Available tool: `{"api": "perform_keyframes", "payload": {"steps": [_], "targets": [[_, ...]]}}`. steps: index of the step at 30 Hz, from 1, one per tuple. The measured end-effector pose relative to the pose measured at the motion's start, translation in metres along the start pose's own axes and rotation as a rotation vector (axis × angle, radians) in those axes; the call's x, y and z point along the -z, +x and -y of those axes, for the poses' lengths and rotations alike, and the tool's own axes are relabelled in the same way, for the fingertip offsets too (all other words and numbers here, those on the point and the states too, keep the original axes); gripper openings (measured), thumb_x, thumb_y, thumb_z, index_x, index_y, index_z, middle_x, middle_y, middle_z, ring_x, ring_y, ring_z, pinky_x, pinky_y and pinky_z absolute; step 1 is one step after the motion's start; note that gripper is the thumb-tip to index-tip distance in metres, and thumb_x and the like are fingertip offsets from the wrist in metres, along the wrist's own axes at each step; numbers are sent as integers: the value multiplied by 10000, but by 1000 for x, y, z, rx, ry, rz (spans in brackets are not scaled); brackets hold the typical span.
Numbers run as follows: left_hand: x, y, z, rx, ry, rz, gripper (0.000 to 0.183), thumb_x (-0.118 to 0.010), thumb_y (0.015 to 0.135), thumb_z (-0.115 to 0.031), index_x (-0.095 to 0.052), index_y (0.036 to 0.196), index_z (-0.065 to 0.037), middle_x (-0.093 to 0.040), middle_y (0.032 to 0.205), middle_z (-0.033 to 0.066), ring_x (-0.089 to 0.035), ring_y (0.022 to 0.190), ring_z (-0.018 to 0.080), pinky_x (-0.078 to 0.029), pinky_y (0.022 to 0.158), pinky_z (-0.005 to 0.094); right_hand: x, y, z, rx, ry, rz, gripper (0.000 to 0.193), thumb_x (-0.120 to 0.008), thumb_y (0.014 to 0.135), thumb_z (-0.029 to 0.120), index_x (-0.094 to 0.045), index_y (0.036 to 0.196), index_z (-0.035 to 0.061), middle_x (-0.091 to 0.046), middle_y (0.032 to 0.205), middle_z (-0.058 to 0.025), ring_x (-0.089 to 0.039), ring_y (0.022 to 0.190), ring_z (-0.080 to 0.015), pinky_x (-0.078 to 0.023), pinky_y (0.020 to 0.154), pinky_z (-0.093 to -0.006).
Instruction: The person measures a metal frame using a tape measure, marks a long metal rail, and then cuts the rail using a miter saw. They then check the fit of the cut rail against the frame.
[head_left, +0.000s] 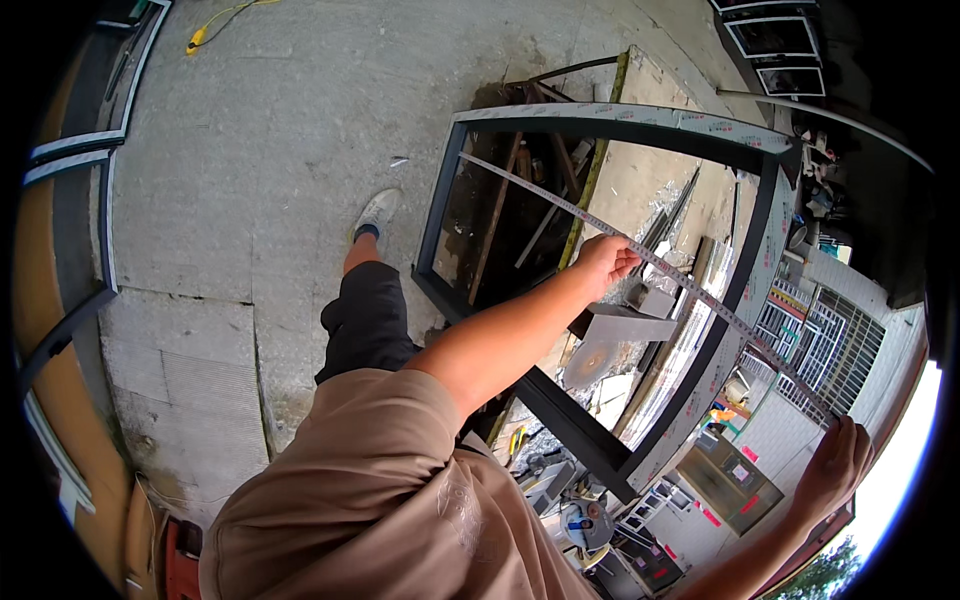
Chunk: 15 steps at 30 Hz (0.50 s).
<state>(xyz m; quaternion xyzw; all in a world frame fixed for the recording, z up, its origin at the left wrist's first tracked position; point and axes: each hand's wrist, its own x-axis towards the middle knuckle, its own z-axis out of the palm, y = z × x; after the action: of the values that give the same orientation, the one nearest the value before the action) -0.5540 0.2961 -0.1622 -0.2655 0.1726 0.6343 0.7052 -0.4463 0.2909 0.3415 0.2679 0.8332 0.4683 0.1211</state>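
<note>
A dark rectangular window frame (pixel 640 455), with pale printed protective film along its outer faces, stands tilted in front of me. A long steel tape measure (pixel 560 203) stretches slantwise across its opening, from the left side bar, over the right bar and beyond. My left hand (pixel 605 262) pinches the tape blade near the middle of the opening. Out past the frame's right side, my right hand (pixel 838 465) is closed around the tape's other end. Its fingers hide whatever part of the tape measure lies inside them.
Through the frame I see a workbench (pixel 625 180) with a round saw blade (pixel 592 364), metal strips and shavings. More framed panels (pixel 112 220) lean at the far left. A yellow cord connector (pixel 195 40) lies on the concrete floor (pixel 270 130). Tools crowd the lower right.
</note>
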Motion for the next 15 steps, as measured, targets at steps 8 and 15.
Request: {"api": "perform_keyframes", "payload": {"steps": [8, 15], "targets": [[-38, 60, -87, 23, 1, -25, 131, -586, 1028, -219, -661, 1035, -111, -749, 965, 48, -735, 939, 169, -569, 807, 309, -25, 133, 6, 40, 19, 39, 216, -684, 985, 131, -706, 1159, 5, -666, 1069, -123, -633, 1025, -328, -516, 903, -468], [-47, 95, -122, 23, -45, -94, 101, -596, 1008, -209, -656, 1018, -128, -761, 940, 44, -743, 890, 160, -547, 741, 298, -59, 193, 11, 71, 29, 92, 242, -646, 1021, 185, -707, 1162, -3, -671, 1114, -141, -635, 1031, -327, -510, 930, -477]]}}
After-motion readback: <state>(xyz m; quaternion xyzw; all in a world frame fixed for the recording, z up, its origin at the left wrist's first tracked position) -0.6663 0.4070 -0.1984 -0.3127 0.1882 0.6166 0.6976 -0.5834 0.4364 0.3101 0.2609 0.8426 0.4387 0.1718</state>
